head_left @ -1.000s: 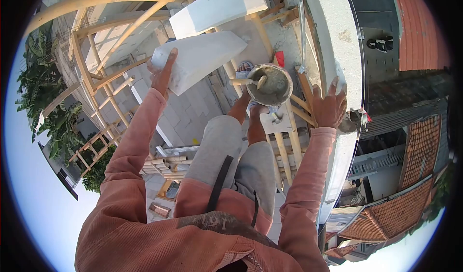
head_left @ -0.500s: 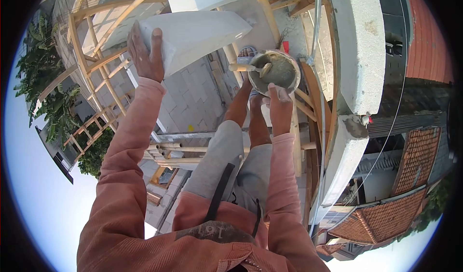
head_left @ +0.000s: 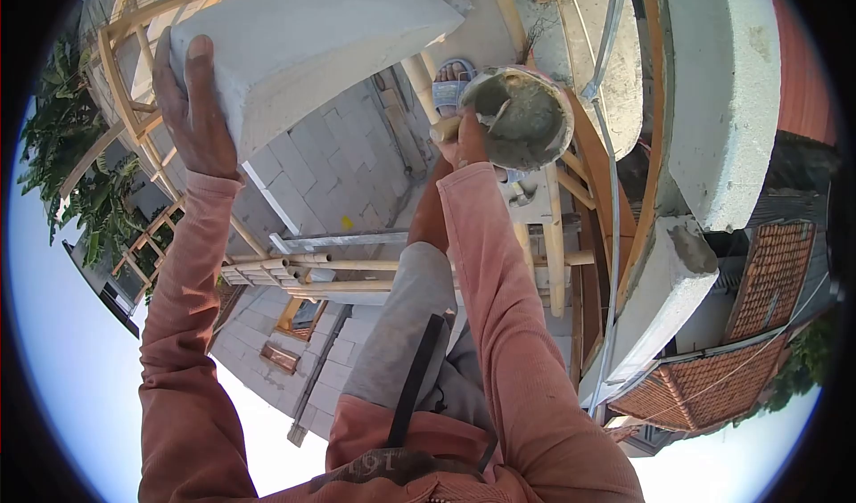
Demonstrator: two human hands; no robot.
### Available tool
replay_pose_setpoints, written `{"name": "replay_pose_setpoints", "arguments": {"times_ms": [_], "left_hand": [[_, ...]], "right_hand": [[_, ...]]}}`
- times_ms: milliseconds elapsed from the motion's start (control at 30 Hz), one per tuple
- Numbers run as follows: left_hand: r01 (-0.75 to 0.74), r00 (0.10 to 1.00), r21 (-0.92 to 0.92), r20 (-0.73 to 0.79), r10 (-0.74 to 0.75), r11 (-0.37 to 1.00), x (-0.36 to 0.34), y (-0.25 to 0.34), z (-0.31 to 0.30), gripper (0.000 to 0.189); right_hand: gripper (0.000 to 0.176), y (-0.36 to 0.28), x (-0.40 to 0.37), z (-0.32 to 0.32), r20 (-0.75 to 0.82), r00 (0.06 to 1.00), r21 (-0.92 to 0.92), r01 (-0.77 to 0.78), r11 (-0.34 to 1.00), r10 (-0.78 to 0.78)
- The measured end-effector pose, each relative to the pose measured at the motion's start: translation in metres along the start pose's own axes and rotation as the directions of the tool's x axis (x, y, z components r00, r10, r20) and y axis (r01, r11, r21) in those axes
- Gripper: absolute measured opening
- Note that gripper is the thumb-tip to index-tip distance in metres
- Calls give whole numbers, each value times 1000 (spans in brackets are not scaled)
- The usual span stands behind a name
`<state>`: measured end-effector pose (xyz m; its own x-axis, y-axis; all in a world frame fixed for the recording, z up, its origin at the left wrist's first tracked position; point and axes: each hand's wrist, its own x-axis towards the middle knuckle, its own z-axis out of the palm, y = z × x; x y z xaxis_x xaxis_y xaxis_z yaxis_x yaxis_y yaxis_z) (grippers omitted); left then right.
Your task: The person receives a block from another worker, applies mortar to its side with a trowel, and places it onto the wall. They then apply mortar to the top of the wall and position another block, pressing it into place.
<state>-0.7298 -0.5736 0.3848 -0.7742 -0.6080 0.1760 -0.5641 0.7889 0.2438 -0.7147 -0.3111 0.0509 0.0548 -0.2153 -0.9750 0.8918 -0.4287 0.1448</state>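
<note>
My left hand (head_left: pixel 201 115) grips the end of a pale concrete block (head_left: pixel 312 48), thumb on its near face and fingers partly hidden along the far edge. A round bucket (head_left: pixel 569 133) stands to the right, with wet grey mortar (head_left: pixel 533 115) inside. At the bucket's left rim, my right hand (head_left: pixel 469 137) is closed round the wooden handle (head_left: pixel 445 129) of a trowel. The trowel's blade is in the bucket and hard to make out against the mortar.
A sandalled foot (head_left: pixel 453 79) stands beside the bucket. Bamboo poles (head_left: pixel 357 265) and wooden framing (head_left: pixel 134 84) surround me. Pale wall blocks (head_left: pixel 740 84) line the right, with a metal conduit (head_left: pixel 610 182) alongside. A block floor (head_left: pixel 321 164) shows far below, and tiled roofs (head_left: pixel 678 405) lie beyond.
My right hand has moved from the bucket's near rim leftward onto the trowel handle. The view has shifted closer; my left hand stays on the block, which appears further left and larger.
</note>
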Motion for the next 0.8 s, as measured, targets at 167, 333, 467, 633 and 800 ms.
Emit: {"name": "replay_pose_setpoints", "arguments": {"times_ms": [167,333,467,633,800], "left_hand": [[109,994,-89,-15,-111,990,2,1,1,75],[201,977,-170,-38,-210,965,7,10,2,73],[68,998,-55,11,-67,996,-1,-5,0,71],[-233,972,149,44,229,961,-2,-26,1,70],[152,988,-140,1,-154,978,4,0,-1,69]], "right_hand": [[31,-60,-119,-78,-40,999,-623,-37,781,16],[47,-87,-153,-168,475,753,-814,180,-552,-456],[46,-122,-111,-220,599,696,-539,-13,-842,-395],[44,-121,-111,-265,398,789,-612,-151,-776,-468],[45,-127,-160,-293,288,863,-645,-147,-750,-416]]}}
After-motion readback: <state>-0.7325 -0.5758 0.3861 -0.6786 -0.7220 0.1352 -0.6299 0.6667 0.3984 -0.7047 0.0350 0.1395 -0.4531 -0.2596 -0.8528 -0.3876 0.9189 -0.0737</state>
